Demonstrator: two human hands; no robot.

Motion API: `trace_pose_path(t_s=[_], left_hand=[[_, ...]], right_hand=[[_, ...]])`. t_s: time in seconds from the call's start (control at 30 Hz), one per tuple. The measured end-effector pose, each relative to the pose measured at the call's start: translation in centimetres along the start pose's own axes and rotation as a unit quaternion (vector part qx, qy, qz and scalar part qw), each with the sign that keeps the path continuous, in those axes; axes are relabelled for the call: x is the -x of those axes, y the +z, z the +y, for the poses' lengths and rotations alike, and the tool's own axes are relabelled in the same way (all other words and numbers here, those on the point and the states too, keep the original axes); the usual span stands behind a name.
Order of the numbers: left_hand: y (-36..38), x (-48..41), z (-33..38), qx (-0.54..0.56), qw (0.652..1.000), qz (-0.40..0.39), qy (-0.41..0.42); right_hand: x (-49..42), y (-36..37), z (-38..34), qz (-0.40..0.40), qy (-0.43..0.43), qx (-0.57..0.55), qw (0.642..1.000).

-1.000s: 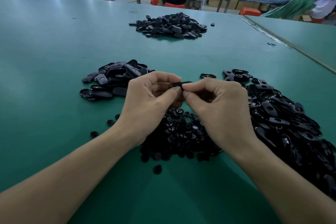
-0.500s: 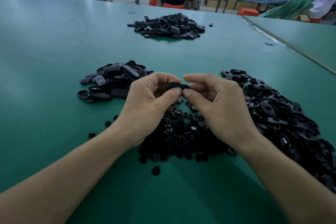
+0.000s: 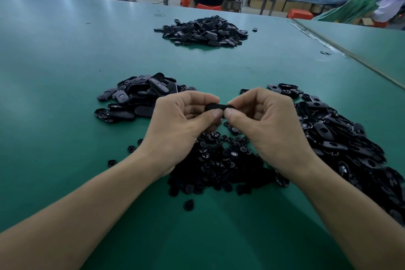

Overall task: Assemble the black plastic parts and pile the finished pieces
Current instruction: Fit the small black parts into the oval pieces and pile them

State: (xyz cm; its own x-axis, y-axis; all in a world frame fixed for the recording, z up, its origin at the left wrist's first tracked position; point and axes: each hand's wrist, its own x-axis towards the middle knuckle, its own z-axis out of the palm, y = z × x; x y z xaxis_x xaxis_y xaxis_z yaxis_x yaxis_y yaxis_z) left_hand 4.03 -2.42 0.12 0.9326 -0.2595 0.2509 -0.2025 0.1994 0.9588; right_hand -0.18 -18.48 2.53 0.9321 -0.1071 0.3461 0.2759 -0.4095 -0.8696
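Note:
A small black oval plastic part (image 3: 217,107) is held between both hands above the table. My left hand (image 3: 179,125) pinches its left end with thumb and curled fingers. My right hand (image 3: 265,125) pinches the right end the same way. Under the hands lies a heap of small round black pieces (image 3: 221,164). To the right spreads a big heap of black oval shells (image 3: 341,144). Behind my left hand sits a smaller pile of closed oval pieces (image 3: 140,96).
A further pile of black oval parts (image 3: 203,32) lies at the back of the green table (image 3: 65,72). A few loose round pieces (image 3: 189,205) are scattered near the front. A seam with a second table (image 3: 350,52) runs on the right. People work at a far bench.
Both hands have turned the part slightly and sunk a little lower toward the heap of round pieces. Their grip on the part stays the same.

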Motion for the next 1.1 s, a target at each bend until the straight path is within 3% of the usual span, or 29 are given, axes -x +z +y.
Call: trace_pose_path(t_s=[0.2, 0.53, 0.67, 0.87, 1.0, 1.1], left_hand=[[0.1, 0.0, 0.0, -0.015, 1.0, -0.001, 0.001], [0.0, 0.1, 0.2, 0.014, 0.999, 0.034, -0.012], [-0.4, 0.0, 0.3, 0.026, 0.997, 0.073, -0.006], [-0.5, -0.5, 0.5, 0.091, 0.982, 0.165, -0.005], [-0.6, -0.8, 0.3, 0.09, 0.975, 0.202, -0.03], [-0.9, -0.9, 0.0, 0.051, 0.976, 0.207, -0.047]], right_hand=[[-0.1, 0.1, -0.1, 0.009, 0.016, 0.044, 0.999], [0.0, 0.3, -0.6, 0.012, 0.009, 0.023, 1.0], [-0.2, 0.1, -0.4, 0.065, 0.033, 0.019, 0.997], [-0.4, -0.9, -0.1, 0.135, 0.045, 0.187, 0.972], [-0.5, -1.4, 0.2, 0.097, 0.082, 0.303, 0.944], [-0.5, -1.7, 0.3, 0.041, 0.137, 0.401, 0.905]])
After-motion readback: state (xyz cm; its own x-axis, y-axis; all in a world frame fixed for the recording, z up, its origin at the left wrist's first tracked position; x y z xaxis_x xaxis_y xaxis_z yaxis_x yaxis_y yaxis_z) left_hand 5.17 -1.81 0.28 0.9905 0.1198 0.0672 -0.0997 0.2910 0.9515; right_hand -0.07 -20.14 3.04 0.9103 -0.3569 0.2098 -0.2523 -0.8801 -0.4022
